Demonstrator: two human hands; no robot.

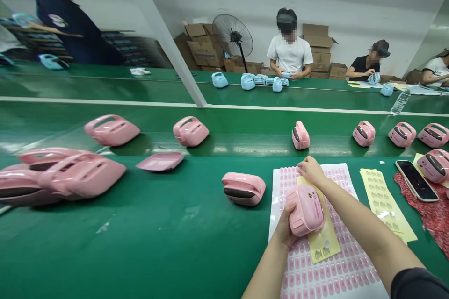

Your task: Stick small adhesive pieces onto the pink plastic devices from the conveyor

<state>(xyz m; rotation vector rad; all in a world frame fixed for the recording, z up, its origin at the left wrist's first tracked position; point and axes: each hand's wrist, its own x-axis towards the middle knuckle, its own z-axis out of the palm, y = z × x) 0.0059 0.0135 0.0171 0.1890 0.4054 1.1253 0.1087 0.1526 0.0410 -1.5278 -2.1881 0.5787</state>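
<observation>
My left hand (286,228) grips a pink plastic housing (306,210) with small dark print on its face, tilted above the sheets. Beneath it a yellow strip of stickers (326,247) lies across a large white sheet of pink oval stickers (336,278). My right hand (312,171) is at the far edge of the white sheet, near the strip's top end, fingers pinched together. Whatever is between those fingertips is too small to tell. Left of the sheets a similar pink housing (243,188) with a dark front panel rests on the green bench (182,247).
More pink housings (189,131) stand along the green ledge and pile up at left (70,175). On the right lie yellow sticker sheets (384,203), a phone (416,180) and red cloth (426,212). Beyond a slanted post (168,39), several people work with blue housings (220,80).
</observation>
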